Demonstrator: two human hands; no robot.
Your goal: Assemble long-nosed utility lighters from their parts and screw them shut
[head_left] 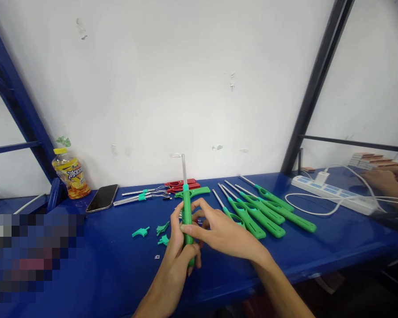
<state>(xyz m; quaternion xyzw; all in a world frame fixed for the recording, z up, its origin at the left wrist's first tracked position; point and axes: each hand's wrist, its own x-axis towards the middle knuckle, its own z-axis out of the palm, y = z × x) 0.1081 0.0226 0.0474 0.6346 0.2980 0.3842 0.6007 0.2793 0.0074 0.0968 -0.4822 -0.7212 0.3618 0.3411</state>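
Note:
A green long-nosed lighter (187,205) stands upright in front of me, its metal tube pointing up toward the wall. My left hand (176,254) is wrapped round its handle from the left and below. From the right, my right hand (220,227) presses thumb and fingers on the same handle; its fingertips are partly hidden behind it. Teal trigger pieces (140,232) lie left of my hands beside a tiny metal part (157,256). Several green lighters (252,216) are laid out to the right. Behind my hands are red handle shells (185,185) and loose metal tubes (135,198).
On the blue table (102,265), a phone (102,198) and a yellow-capped drink bottle (70,174) stand at the back left. A white power strip (334,194) with trailing cables lies back right. Another person's arm (384,183) shows beyond the dark post (313,88).

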